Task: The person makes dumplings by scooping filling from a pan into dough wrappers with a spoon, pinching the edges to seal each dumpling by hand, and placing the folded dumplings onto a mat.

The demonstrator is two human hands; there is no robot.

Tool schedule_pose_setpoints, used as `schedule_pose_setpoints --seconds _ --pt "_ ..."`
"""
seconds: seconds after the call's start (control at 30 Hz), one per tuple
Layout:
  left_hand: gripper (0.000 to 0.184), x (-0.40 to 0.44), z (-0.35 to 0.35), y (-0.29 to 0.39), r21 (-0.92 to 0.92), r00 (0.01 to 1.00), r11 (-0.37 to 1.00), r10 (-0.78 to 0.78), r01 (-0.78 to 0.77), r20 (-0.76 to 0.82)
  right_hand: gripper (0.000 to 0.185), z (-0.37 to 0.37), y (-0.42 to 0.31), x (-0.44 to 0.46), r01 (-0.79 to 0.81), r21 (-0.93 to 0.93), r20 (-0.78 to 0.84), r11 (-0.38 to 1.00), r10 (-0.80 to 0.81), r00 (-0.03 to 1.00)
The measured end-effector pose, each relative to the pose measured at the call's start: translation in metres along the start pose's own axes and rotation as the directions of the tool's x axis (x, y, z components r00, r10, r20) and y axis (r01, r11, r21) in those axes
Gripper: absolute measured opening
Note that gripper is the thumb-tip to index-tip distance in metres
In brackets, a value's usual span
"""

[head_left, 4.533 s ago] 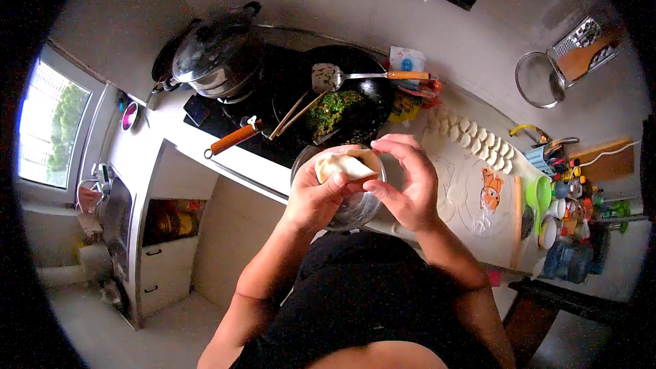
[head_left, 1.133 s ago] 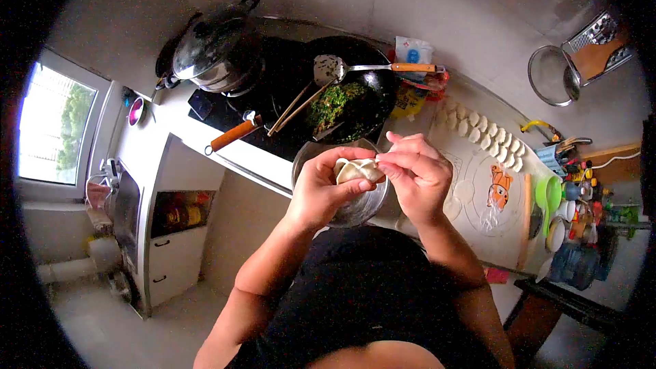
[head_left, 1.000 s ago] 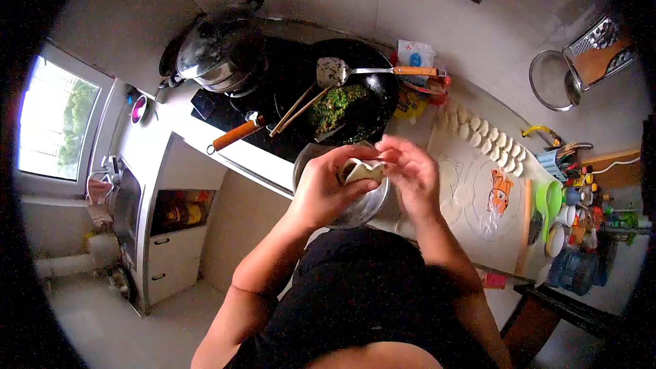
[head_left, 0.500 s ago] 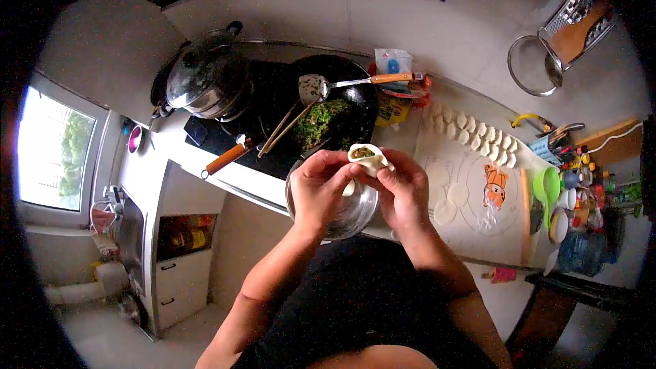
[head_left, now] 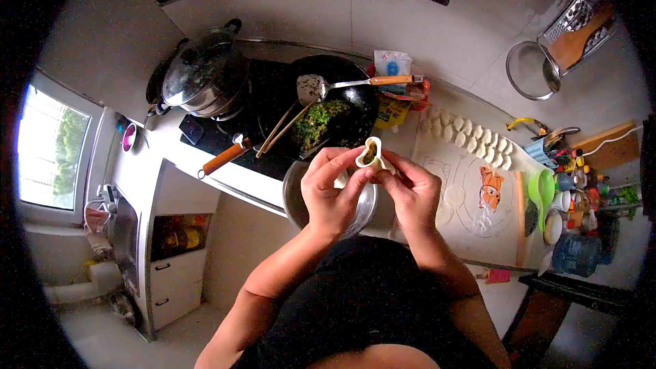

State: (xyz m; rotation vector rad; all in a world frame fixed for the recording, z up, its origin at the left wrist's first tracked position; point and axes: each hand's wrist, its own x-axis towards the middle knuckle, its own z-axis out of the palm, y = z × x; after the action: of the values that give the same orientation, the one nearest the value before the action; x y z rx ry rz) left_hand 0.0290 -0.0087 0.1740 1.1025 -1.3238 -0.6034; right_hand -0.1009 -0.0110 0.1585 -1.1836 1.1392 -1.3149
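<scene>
Between my two hands is a dumpling (head_left: 370, 155), its pale wrapper partly folded around green filling that still shows at the top. The fingers of my left hand (head_left: 329, 188) pinch its left side. On the other side, my right hand (head_left: 410, 195) grips the dough edge with thumb and fingers. Below them is a metal bowl (head_left: 295, 195), partly covered by my left hand; its contents are mostly hidden. Just beyond my hands, a black wok (head_left: 355, 72) holds chopped green filling (head_left: 321, 123). A spatula (head_left: 355, 83) and chopsticks (head_left: 283, 130) rest across the wok.
At right, rows of finished dumplings (head_left: 471, 138) and round wrappers (head_left: 453, 196) lie on a mat (head_left: 499, 232) beside a rolling pin (head_left: 521, 219). A lidded steamer pot (head_left: 205, 82) stands at back left. A green ladle (head_left: 542, 195) and several jars line the right end.
The dumpling has turned in my fingers, and its opening now looks narrower and more upright. Both hands stay in nearly the same place, while the view has shifted slightly.
</scene>
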Motion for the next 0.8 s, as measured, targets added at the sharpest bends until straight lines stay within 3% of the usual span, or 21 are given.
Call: schedule_pose_setpoints --seconds 0.2,0.27,0.33,0.4,0.43,0.5,0.67,0.73,0.8 --pt "0.022 0.012 -0.013 0.009 0.173 0.987 0.979 0.088 -0.11 0.132 0.028 -0.013 -0.009 0.003 -0.058 -0.019 0.086 0.998 0.06 0.995" --pt "0.021 0.024 -0.021 0.013 0.111 0.937 0.99 0.042 -0.085 0.346 0.028 -0.02 -0.016 0.006 -0.093 -0.03 0.141 0.995 0.096 0.985" --pt "0.018 0.034 -0.027 0.007 0.018 0.894 1.0 -0.024 0.018 0.447 0.028 -0.026 -0.017 0.006 -0.127 -0.041 0.201 0.991 0.133 0.971" --pt "0.019 0.041 -0.027 -0.001 -0.179 0.834 0.968 -0.049 0.175 0.55 0.028 -0.029 -0.013 0.006 -0.198 0.078 0.275 0.977 0.17 0.946" --pt "0.019 0.042 -0.026 0.0 -0.177 0.834 0.969 -0.051 0.175 0.549 0.028 -0.029 -0.013 0.006 -0.199 0.079 0.277 0.977 0.171 0.946" --pt "0.023 0.042 -0.02 0.002 -0.316 0.687 0.691 -0.357 0.65 0.633 0.027 -0.029 -0.013 0.007 -0.225 0.106 0.312 0.969 0.182 0.932" --pt "0.024 0.037 -0.017 0.001 -0.167 0.736 0.838 -0.341 0.52 0.585 0.029 -0.028 -0.019 0.005 -0.3 0.246 0.318 0.921 0.216 0.923" --pt "0.027 0.033 -0.017 0.007 0.124 0.844 0.964 -0.265 0.234 0.467 0.031 -0.028 -0.018 0.004 -0.31 0.271 0.299 0.911 0.227 0.927" --pt "0.025 0.028 -0.015 0.01 0.085 0.861 0.962 -0.27 0.258 0.431 0.031 -0.029 -0.017 0.003 -0.365 0.317 0.322 0.876 0.262 0.91"
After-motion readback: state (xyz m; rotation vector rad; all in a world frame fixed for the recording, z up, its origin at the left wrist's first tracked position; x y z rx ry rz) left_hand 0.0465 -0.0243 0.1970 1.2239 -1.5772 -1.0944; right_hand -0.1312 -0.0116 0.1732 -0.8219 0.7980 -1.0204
